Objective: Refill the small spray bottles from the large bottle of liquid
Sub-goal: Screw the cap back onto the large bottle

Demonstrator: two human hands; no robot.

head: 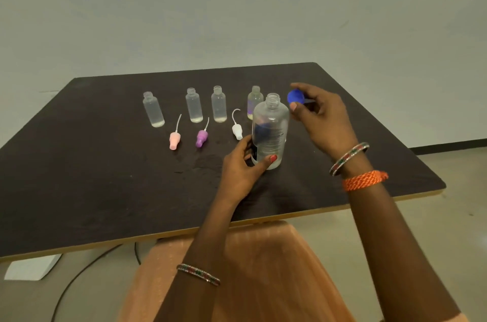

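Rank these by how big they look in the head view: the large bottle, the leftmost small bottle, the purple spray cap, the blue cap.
1. large bottle, though it stands nearest the camera
2. leftmost small bottle
3. purple spray cap, counting its thin tube
4. blue cap, partly hidden by the right hand, so unsure

Soft, even, dimmish light with faint shadows; slight overall blur, and wide-angle bending toward the edges.
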